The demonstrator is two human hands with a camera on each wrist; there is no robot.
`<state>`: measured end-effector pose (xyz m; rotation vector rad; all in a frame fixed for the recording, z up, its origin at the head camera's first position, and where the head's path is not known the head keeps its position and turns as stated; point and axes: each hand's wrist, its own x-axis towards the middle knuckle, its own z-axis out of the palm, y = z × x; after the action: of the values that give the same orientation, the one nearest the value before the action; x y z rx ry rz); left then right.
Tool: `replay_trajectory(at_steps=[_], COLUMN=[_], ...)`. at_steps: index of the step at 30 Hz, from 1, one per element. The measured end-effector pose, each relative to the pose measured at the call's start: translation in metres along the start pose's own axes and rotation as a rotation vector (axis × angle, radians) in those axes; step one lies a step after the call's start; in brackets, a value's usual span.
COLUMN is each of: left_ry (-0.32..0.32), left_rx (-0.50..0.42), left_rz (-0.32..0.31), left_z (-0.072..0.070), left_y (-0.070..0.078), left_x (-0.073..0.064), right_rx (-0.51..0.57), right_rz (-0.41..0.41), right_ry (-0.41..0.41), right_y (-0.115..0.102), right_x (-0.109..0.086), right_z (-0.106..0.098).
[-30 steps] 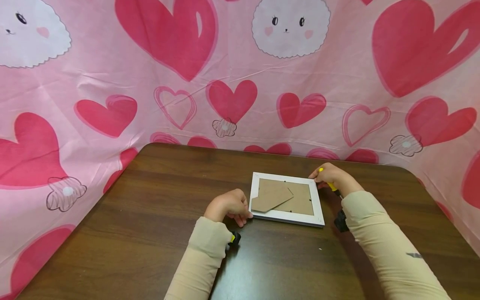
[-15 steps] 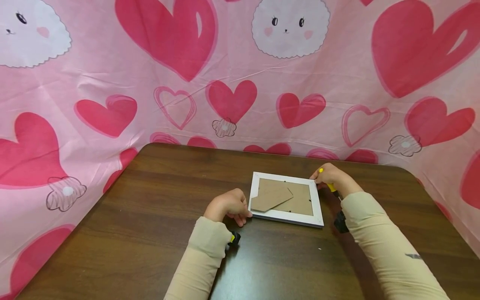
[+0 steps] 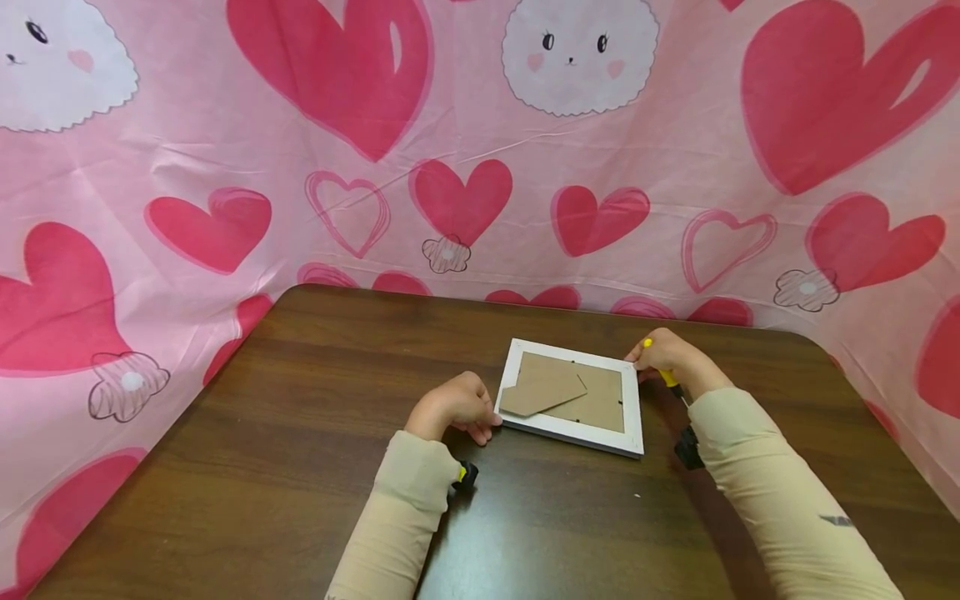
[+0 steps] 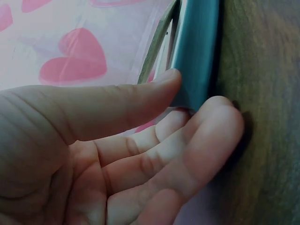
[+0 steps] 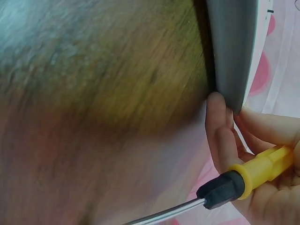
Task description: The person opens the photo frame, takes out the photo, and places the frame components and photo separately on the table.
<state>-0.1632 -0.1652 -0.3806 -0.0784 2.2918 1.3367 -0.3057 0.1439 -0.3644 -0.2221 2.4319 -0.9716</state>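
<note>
A white picture frame (image 3: pixel 633 408) lies face down on the table, its brown backing board (image 3: pixel 603 400) and cardboard stand flap (image 3: pixel 540 393) facing up. My left hand (image 3: pixel 456 406) pinches the near left corner, the thumb on top and fingertips under the edge in the left wrist view. At the far right corner my right hand (image 3: pixel 670 353) pinches the frame between thumb and fingers. Across that same palm rests a screwdriver (image 5: pixel 262 173) with a yellow and black handle, its metal shaft (image 5: pixel 168 211) pointing back toward the wrist.
The dark wooden table (image 3: pixel 315 467) has rounded back corners. Behind it hangs a pink cloth (image 3: pixel 465 100) printed with hearts. Black wrist cameras (image 3: pixel 465 477) sit under both sleeves, close over the tabletop. A tiny white speck (image 3: pixel 637 496) lies in front of the frame.
The frame has turned slightly clockwise, its left side shifting away from me and its near right corner a little left and nearer. Both hands move with it, keeping their grip.
</note>
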Motion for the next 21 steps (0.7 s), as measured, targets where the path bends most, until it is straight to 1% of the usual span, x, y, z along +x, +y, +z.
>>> replay_trajectory(at_steps=[2, 9, 12, 17, 21], left_ry=[0.015, 0.078, 0.096, 0.101, 0.112], left_rx=[-0.001, -0.004, -0.013, -0.065, -0.077], left_rz=[0.000, -0.018, -0.018, -0.001, -0.002], left_z=[0.000, -0.001, -0.002, -0.001, 0.000], left_y=[0.000, 0.000, 0.000, 0.000, -0.001], left_x=[0.001, 0.004, 0.005, 0.006, 0.009], right_rx=[0.003, 0.007, 0.004, -0.036, -0.029], right_rz=[0.006, -0.013, -0.017, -0.023, -0.008], right_ry=[-0.006, -0.046, -0.041, -0.016, -0.004], right_y=[0.001, 0.008, 0.010, 0.014, 0.013], right_x=[-0.002, -0.008, -0.011, -0.015, -0.020], right_z=[-0.001, -0.004, -0.004, -0.002, -0.001])
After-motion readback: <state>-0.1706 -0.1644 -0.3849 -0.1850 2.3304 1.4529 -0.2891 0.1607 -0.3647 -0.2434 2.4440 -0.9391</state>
